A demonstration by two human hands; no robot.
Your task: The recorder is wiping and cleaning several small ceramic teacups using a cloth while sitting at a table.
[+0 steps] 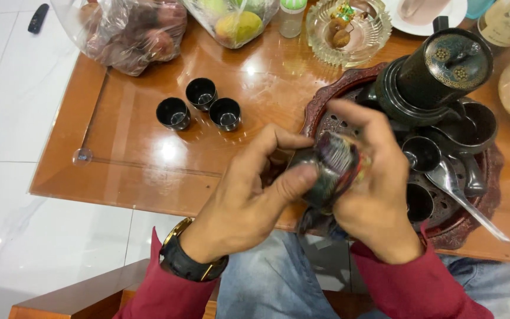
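Glossy wood table (137, 159) w/ three small black cups (199, 106) at left. Your left hand (243, 201) pinches the small dark round patterned jar (329, 168) by thumb; right hand (373, 189) wraps its other side. Jar sits btwn both hands, over the table edge, just left of the carved dark-red tray (473, 221).

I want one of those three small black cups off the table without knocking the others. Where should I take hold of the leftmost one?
Take the leftmost cup by its rim and outer wall, coming from above and from its left. It stands upright and open there, while the other two cups crowd its right side.
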